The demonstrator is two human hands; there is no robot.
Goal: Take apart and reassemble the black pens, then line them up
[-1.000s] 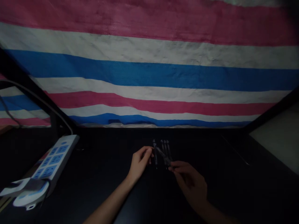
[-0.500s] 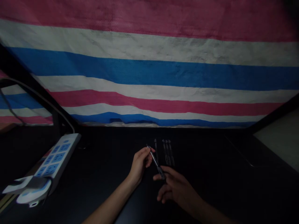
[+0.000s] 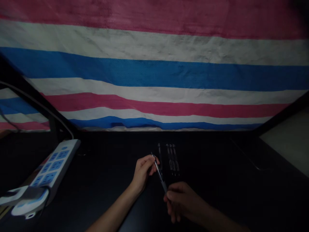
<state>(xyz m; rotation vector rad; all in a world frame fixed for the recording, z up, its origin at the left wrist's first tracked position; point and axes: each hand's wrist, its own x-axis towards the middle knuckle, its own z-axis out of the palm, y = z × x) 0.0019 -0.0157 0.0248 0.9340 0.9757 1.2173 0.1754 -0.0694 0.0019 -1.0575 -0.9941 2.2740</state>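
A slim pen point(image 3: 159, 173) with a shiny barrel and a darker grey lower section slants between my two hands above the black table. Thumb and fingers of my left hand point(image 3: 142, 172) pinch its upper end. At its lower end, the fingers of my right hand point(image 3: 181, 198) are closed around the grey section, hiding the tip. Behind my hands lie several similar slim pens point(image 3: 174, 159) side by side, with one more pen point(image 3: 159, 151) a little to their left. Dim light blurs their details.
A white power strip point(image 3: 60, 164) with blue sockets and a plugged-in adapter point(image 3: 31, 194) lies along the left side. At the back hangs a striped red, white and blue sheet point(image 3: 154, 74). A thin dark flat object point(image 3: 251, 154) rests at the right.
My right hand's fingers have closed on the pen's lower end, where they were partly spread before. My left hand keeps its pinch. The whole view has shifted slightly.
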